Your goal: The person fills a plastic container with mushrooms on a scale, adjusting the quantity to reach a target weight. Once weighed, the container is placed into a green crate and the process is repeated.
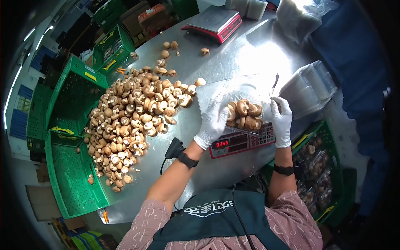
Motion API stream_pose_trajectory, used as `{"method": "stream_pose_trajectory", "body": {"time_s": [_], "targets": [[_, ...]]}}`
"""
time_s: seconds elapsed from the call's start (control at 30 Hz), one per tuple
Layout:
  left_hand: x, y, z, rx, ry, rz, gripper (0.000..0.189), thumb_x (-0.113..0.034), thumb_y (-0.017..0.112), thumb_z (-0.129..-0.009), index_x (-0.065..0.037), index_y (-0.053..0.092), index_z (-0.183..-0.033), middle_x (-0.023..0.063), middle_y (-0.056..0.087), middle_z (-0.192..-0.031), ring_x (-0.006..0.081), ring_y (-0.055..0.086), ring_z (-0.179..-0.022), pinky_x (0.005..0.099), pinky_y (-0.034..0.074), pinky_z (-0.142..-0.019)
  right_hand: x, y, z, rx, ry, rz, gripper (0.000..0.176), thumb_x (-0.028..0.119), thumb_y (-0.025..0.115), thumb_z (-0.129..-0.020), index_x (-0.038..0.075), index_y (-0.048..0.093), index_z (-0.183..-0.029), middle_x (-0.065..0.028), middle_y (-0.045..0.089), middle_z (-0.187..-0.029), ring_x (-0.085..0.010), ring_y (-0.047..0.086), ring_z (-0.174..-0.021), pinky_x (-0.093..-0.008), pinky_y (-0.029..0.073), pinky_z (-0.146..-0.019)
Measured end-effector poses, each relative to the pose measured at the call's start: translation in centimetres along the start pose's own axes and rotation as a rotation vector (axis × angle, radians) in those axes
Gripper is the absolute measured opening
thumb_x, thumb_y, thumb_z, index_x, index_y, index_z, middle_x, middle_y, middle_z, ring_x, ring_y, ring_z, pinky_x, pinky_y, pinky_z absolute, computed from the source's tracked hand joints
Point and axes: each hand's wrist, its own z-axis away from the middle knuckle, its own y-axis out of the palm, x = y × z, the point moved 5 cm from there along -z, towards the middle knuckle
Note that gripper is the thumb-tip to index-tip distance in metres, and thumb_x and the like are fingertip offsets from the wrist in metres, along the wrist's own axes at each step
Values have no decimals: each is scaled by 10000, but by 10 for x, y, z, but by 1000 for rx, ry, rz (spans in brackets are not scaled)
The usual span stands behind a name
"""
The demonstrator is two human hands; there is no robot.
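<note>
On the red-edged digital scale [221,153] rests a clear plastic box [263,130] with several brown shiitake mushrooms [246,110] inside. My left hand [213,125], in a white glove, lies along the box's left side, its fingers stretched out and thumb beside the mushrooms. At the right of the box is my right hand [282,121], also gloved, with thumb and forefinger pinched together. A slim tool with a dark end [275,81] stands up from those fingertips; its kind is unclear. Red digits glow on the scale's display.
A large heap of shiitake mushrooms [133,112] covers the metal table's left part. Green crates [75,175] line the left edge. Stacked clear boxes [308,89] stand at the right, above a green crate [337,166] of packed boxes. Another scale [216,23] sits at the far side.
</note>
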Motion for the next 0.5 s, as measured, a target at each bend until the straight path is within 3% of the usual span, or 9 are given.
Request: {"method": "stream_pose_trajectory", "body": {"time_s": [0.03,0.17,0.27,0.3,0.33,0.4,0.43,0.5], "targets": [[5,-4,2,-60,3,57,472,-59,506,-1028,53,433,-1482,240,506,-1473,366,456,-1417,425,349,-1186,1,-1,-3,-24,26,-39,209,111,647,-993,-26,684,-1147,-114,701,-1065,-160,687,-978,-304,544,-864],[30,-23,15,-152,-85,-43,416,-47,509,-1032,77,482,-1429,221,578,-1387,322,552,-1315,389,411,-1132,-16,-2,-19,-81,110,-41,261,125,638,-995,-37,659,-1198,-150,719,-1103,-196,694,-1013,-321,545,-899],[39,-30,21,-119,-184,-59,429,-28,480,-1038,87,460,-1450,198,564,-1424,277,537,-1333,372,397,-1146,-23,-1,-29,-148,111,-97,331,143,618,-1008,-71,609,-1261,-177,715,-1163,-218,691,-1037,-329,547,-915],[37,-32,21,-198,-176,-31,389,-48,525,-1025,75,524,-1393,173,637,-1314,235,612,-1201,345,473,-1053,-23,-1,-33,-142,125,-85,389,158,623,-1010,-84,570,-1310,-189,706,-1177,-221,687,-1051,-329,549,-914],[35,-33,24,-199,-193,-39,389,-48,525,-1025,75,524,-1393,173,637,-1314,235,612,-1201,345,473,-1053,-32,1,-36,-136,164,-53,424,197,628,-1013,-78,562,-1330,-196,703,-1172,-221,686,-1055,-326,549,-911],[41,-34,25,-188,-363,-32,357,-73,571,-1015,54,569,-1348,145,681,-1218,186,649,-1065,311,526,-936,-41,5,-42,-153,191,12,456,245,641,-1011,-59,566,-1342,-195,714,-1142,-218,696,-1021,-315,551,-878],[39,-33,24,-227,-302,-35,312,-105,603,-1011,21,614,-1296,102,716,-1081,145,655,-918,292,543,-826,-43,7,-43,-150,192,11,456,245,641,-1011,-59,566,-1342,-195,714,-1142,-218,696,-1021,-315,551,-878],[43,-30,26,-154,-357,-68,301,-113,604,-1013,11,621,-1288,87,716,-1030,135,655,-878,286,542,-798,-50,12,-46,-112,266,59,485,283,656,-1003,-39,569,-1355,-194,725,-1117,-205,703,-956,-306,549,-829]]}}
